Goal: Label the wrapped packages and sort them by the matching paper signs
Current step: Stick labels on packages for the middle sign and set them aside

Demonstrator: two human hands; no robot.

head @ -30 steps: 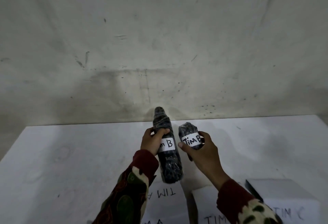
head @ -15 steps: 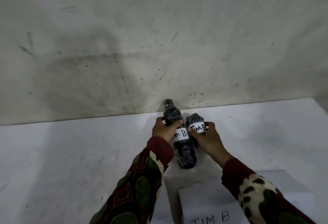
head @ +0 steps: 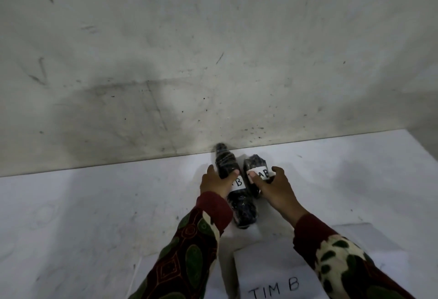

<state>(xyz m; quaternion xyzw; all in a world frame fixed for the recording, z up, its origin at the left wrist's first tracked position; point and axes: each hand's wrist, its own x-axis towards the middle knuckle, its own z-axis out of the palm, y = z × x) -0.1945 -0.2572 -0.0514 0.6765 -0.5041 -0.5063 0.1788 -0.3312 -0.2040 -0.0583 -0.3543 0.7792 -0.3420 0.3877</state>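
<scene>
The left hand [head: 214, 181] is gripping the long wrapped package [head: 233, 187] around its upper body, beside its white label [head: 237, 183]. The right hand [head: 272, 186] is grasping the short wrapped package [head: 256, 167] just beside it. Both are lying near the desk's [head: 94, 215] far edge, beyond the "TIM B" paper sign [head: 275, 275]. The glossy film wrap is probably making them slippery yet firm underneath; taking hold mid-body seems safest.
</scene>
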